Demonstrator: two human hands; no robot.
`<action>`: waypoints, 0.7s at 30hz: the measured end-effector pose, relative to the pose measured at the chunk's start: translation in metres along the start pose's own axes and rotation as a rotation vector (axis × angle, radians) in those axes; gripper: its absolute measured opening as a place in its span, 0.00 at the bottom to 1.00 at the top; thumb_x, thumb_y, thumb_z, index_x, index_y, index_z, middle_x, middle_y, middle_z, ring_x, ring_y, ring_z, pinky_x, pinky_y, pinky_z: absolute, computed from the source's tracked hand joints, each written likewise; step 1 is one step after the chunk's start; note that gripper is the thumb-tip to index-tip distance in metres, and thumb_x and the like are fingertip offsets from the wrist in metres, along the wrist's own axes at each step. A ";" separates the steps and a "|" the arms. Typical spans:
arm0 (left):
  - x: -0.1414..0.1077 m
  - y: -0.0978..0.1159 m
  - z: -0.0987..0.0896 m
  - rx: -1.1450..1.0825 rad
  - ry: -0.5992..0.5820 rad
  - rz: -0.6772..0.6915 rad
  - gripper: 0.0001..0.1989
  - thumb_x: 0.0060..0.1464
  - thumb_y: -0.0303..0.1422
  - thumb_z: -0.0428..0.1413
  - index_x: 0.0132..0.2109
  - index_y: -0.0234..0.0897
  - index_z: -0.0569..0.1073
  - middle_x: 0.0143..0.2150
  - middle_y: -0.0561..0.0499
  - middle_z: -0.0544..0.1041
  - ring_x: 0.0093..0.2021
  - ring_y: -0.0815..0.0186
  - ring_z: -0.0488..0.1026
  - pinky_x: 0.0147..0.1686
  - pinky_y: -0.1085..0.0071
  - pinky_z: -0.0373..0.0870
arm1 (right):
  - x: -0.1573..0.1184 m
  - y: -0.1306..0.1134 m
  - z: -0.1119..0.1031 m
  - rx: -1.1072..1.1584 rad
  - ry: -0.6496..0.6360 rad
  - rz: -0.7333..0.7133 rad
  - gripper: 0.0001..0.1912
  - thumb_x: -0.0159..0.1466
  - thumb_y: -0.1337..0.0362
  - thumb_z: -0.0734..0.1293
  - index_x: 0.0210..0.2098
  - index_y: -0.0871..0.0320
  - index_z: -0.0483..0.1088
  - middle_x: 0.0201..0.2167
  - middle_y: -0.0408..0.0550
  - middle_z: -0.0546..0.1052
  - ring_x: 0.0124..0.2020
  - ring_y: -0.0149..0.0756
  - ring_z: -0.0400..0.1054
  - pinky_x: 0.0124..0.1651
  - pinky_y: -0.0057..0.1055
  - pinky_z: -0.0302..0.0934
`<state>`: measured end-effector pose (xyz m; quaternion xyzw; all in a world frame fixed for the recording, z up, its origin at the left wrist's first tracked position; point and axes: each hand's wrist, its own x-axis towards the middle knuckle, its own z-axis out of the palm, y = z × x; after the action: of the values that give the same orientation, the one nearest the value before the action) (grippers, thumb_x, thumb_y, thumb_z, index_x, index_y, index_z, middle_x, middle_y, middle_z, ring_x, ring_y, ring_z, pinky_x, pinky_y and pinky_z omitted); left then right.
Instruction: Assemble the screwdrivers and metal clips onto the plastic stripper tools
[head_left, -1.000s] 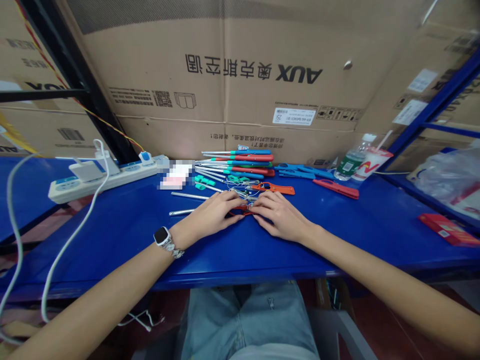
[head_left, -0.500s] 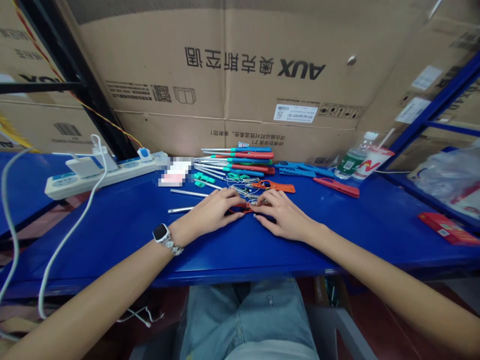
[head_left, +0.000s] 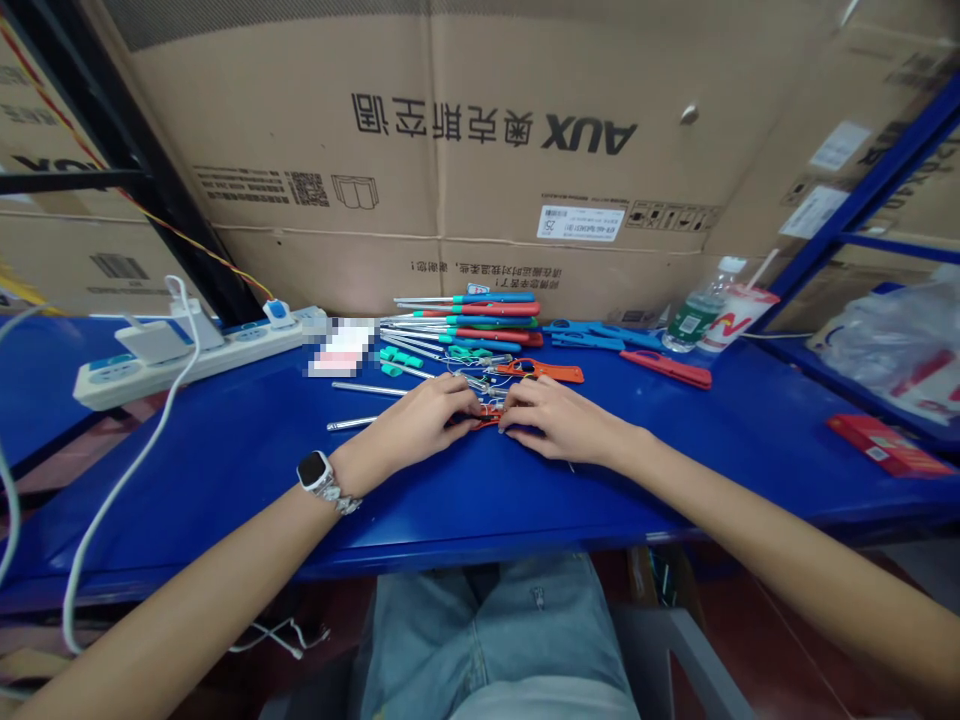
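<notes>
My left hand [head_left: 442, 410] and my right hand [head_left: 547, 415] meet at the middle of the table, fingers closed. Both pinch a small orange-red plastic handle shell [head_left: 490, 414] with thin white wires on it; my fingers hide much of it. Just beyond lies an orange handle shell [head_left: 551, 371] with wires by its left end. Metal tubes [head_left: 367, 388] lie left of and behind my left hand. Small teal plastic pieces [head_left: 400, 358] sit behind them. Farther back is a pile of long-stemmed lighter-like tools [head_left: 487, 322] with blue, red and green handles.
Blue handle shells [head_left: 592, 335] and a red one [head_left: 666, 368] lie at the back right, near a bottle [head_left: 688, 320] and a paper cup [head_left: 739, 318]. A red box [head_left: 889, 446] is farther right. A power strip [head_left: 202, 355] with a white cable stands left. Cardboard [head_left: 480, 180] walls the back.
The view has shifted slightly. My hands stay at the orange-red shell, with the right fingers moved a little over it. A thin end now shows below my right hand.
</notes>
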<state>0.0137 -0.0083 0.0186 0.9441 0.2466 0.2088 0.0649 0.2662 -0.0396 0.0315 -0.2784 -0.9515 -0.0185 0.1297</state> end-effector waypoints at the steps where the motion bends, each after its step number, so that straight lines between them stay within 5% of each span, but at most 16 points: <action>1: 0.001 -0.002 0.000 -0.011 -0.013 -0.015 0.05 0.66 0.29 0.55 0.44 0.37 0.76 0.42 0.47 0.75 0.45 0.58 0.73 0.45 0.61 0.72 | 0.002 0.001 -0.001 -0.005 -0.015 -0.003 0.08 0.71 0.67 0.65 0.44 0.58 0.76 0.43 0.54 0.77 0.43 0.42 0.69 0.47 0.40 0.60; 7: 0.006 -0.007 0.005 -0.020 -0.035 -0.058 0.07 0.66 0.30 0.55 0.41 0.36 0.77 0.41 0.46 0.76 0.41 0.61 0.74 0.42 0.63 0.73 | 0.005 -0.005 -0.001 0.093 -0.046 0.066 0.05 0.71 0.67 0.65 0.40 0.58 0.74 0.39 0.50 0.79 0.41 0.40 0.71 0.47 0.39 0.59; 14: 0.002 -0.004 0.004 -0.043 -0.014 -0.070 0.06 0.67 0.29 0.54 0.41 0.35 0.76 0.40 0.46 0.77 0.40 0.61 0.75 0.43 0.63 0.72 | 0.006 -0.002 0.007 0.385 0.167 0.312 0.02 0.67 0.69 0.67 0.38 0.59 0.74 0.32 0.46 0.78 0.29 0.32 0.70 0.35 0.30 0.62; 21: 0.000 -0.003 0.004 -0.024 -0.013 -0.052 0.06 0.67 0.29 0.54 0.42 0.35 0.76 0.40 0.46 0.77 0.40 0.61 0.75 0.43 0.63 0.73 | 0.019 -0.001 -0.007 0.317 -0.004 0.313 0.04 0.66 0.72 0.68 0.37 0.60 0.76 0.33 0.48 0.80 0.32 0.33 0.72 0.36 0.30 0.62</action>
<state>0.0135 -0.0056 0.0144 0.9378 0.2683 0.2041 0.0834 0.2515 -0.0313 0.0428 -0.3990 -0.8879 0.1521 0.1711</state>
